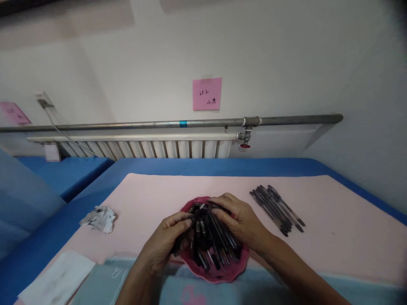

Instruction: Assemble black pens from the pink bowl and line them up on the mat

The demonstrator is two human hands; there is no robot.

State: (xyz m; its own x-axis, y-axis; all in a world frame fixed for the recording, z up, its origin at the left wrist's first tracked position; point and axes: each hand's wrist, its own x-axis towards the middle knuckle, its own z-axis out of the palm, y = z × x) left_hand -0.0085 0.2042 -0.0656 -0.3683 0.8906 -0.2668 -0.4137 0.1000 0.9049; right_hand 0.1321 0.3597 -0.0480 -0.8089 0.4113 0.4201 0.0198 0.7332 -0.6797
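Observation:
A dark pink dish (239, 267) sits on the pink mat near me, heaped with several black pens (212, 245). My left hand (167, 240) reaches in from the left, its fingers curled around pens at the heap's left side. My right hand (242, 219) lies over the top right of the heap, its fingertips pinching pen parts near the far rim. Both hands meet above the dish's far edge.
A row of several black pens (277, 208) lies on the pink mat (333, 228) to the right. Crumpled paper (99, 218) and a white sheet (57, 277) lie at left. Blue table edges, a radiator (149, 146) and a pipe stand behind.

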